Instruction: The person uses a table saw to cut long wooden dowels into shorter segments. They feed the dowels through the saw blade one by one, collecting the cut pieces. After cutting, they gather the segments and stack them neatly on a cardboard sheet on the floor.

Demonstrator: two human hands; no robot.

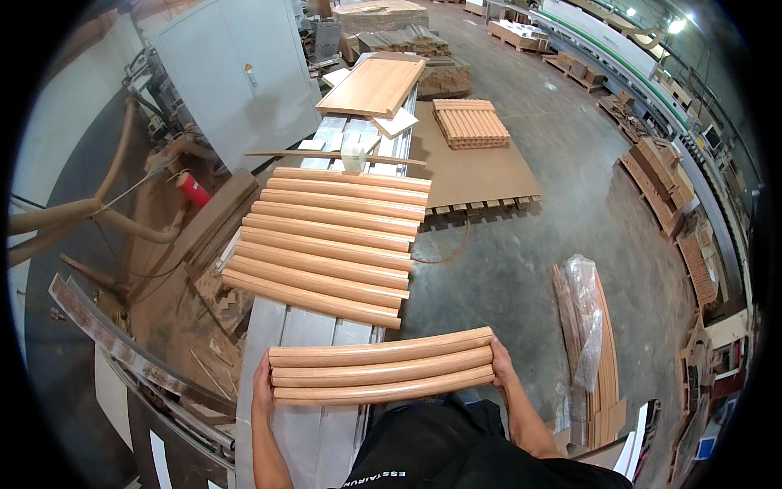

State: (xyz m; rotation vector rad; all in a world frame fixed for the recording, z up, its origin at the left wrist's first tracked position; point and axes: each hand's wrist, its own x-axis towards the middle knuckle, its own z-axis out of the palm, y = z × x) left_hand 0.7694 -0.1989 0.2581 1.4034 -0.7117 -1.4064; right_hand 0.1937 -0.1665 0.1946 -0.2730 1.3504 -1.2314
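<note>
Between my two hands is a small bundle of rounded wooden rails (383,364), three of them side by side in light brown with a smooth sheen. My left hand (262,379) grips the left ends and my right hand (503,361) the right ends. The bundle is above the near part of a long metal work table (305,436), in front of my body. Just beyond it, a row of several matching rails (326,244) lies crosswise on the table. Palms and most fingertips are hidden behind the rail ends.
Farther along the table are a white block (353,156), a thin strip and a wooden panel (375,85). To the right, a stack of rails (471,122) rests on a board-topped pallet (464,175). Plastic-wrapped long strips (582,326) stand at right. A red extinguisher (193,189) is at left.
</note>
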